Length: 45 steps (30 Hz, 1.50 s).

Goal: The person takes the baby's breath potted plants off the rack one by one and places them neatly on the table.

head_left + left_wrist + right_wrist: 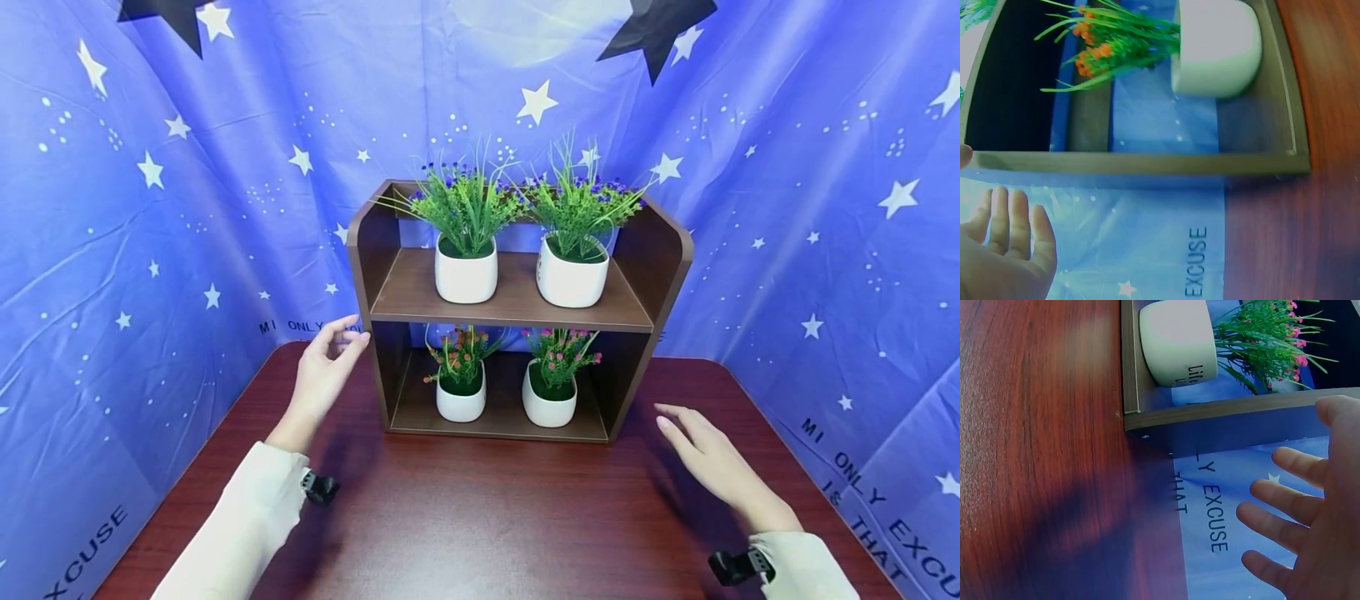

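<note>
A brown two-tier wooden shelf (510, 315) stands on the table. On its upper tier are two white pots with purple-flowered plants, the left pot (467, 271) and the right pot (573, 275). Below them sit a pot with orange flowers (461, 402) and one with pink flowers (550, 400). My left hand (324, 367) is raised beside the shelf's left side panel, fingers relaxed, thumb tip right at the panel's front edge. To the right of the shelf, lower down, my right hand (708, 454) hovers with its fingers spread and holds nothing.
The dark red wooden table (480, 508) extends in front of the shelf and to both sides. A blue star-printed curtain (450, 75) hangs behind and around it. Each wrist wears a small black camera, one (320, 487) on the left and one (738, 567) on the right.
</note>
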### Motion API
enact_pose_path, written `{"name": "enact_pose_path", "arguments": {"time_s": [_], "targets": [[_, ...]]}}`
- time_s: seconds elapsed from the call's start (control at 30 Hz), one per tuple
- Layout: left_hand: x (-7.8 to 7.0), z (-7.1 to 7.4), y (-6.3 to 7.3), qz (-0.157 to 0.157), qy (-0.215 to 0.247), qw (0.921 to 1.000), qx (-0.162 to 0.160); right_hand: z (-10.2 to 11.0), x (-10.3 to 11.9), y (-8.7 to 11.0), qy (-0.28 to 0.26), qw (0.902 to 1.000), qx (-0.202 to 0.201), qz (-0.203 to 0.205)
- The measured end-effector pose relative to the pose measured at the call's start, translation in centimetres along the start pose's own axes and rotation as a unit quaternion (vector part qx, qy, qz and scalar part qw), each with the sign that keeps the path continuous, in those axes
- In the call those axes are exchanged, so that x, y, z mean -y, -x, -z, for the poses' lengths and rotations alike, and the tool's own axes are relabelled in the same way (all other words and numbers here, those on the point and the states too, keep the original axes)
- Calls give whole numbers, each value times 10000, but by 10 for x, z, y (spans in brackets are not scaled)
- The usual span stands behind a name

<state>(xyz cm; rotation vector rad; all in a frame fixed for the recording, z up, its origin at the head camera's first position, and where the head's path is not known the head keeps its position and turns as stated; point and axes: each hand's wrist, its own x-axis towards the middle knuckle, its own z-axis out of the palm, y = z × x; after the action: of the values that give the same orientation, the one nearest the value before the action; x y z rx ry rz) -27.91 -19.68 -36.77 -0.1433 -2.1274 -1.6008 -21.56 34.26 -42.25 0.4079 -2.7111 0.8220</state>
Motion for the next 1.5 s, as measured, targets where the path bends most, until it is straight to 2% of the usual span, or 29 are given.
{"name": "enact_pose_path", "arguments": {"time_s": [0.13,0.23,0.4,0.53,0.77,1.0,1.13,1.37,1.43,1.5], "targets": [[-6,-7,-5,176,603,9979,-162,-1,2,-1,60,9999,-52,64],[-11,-12,-10,267,729,9968,-189,-2,5,-1,110,9998,-109,121],[-20,-20,-15,287,629,9974,-191,-2,14,-3,102,9993,-210,291],[-24,-25,-17,267,724,9964,-353,-1,21,-4,70,9985,-270,461],[-23,-35,-20,296,996,9918,-741,-1,28,-8,88,9973,-321,657],[-21,-40,-23,70,1139,9899,-835,-1,36,-12,71,9944,-429,968],[-26,-41,-20,118,1255,9885,-835,-1,42,-16,51,9923,-456,1149],[-54,-39,-6,124,1195,9885,-918,4,56,-25,-35,9863,-707,1492],[-55,-38,-6,180,1200,9879,-970,7,62,-29,-110,9843,-817,1559],[-49,-39,-8,247,1205,9867,-1063,9,67,-34,-191,9813,-956,1659]]}}
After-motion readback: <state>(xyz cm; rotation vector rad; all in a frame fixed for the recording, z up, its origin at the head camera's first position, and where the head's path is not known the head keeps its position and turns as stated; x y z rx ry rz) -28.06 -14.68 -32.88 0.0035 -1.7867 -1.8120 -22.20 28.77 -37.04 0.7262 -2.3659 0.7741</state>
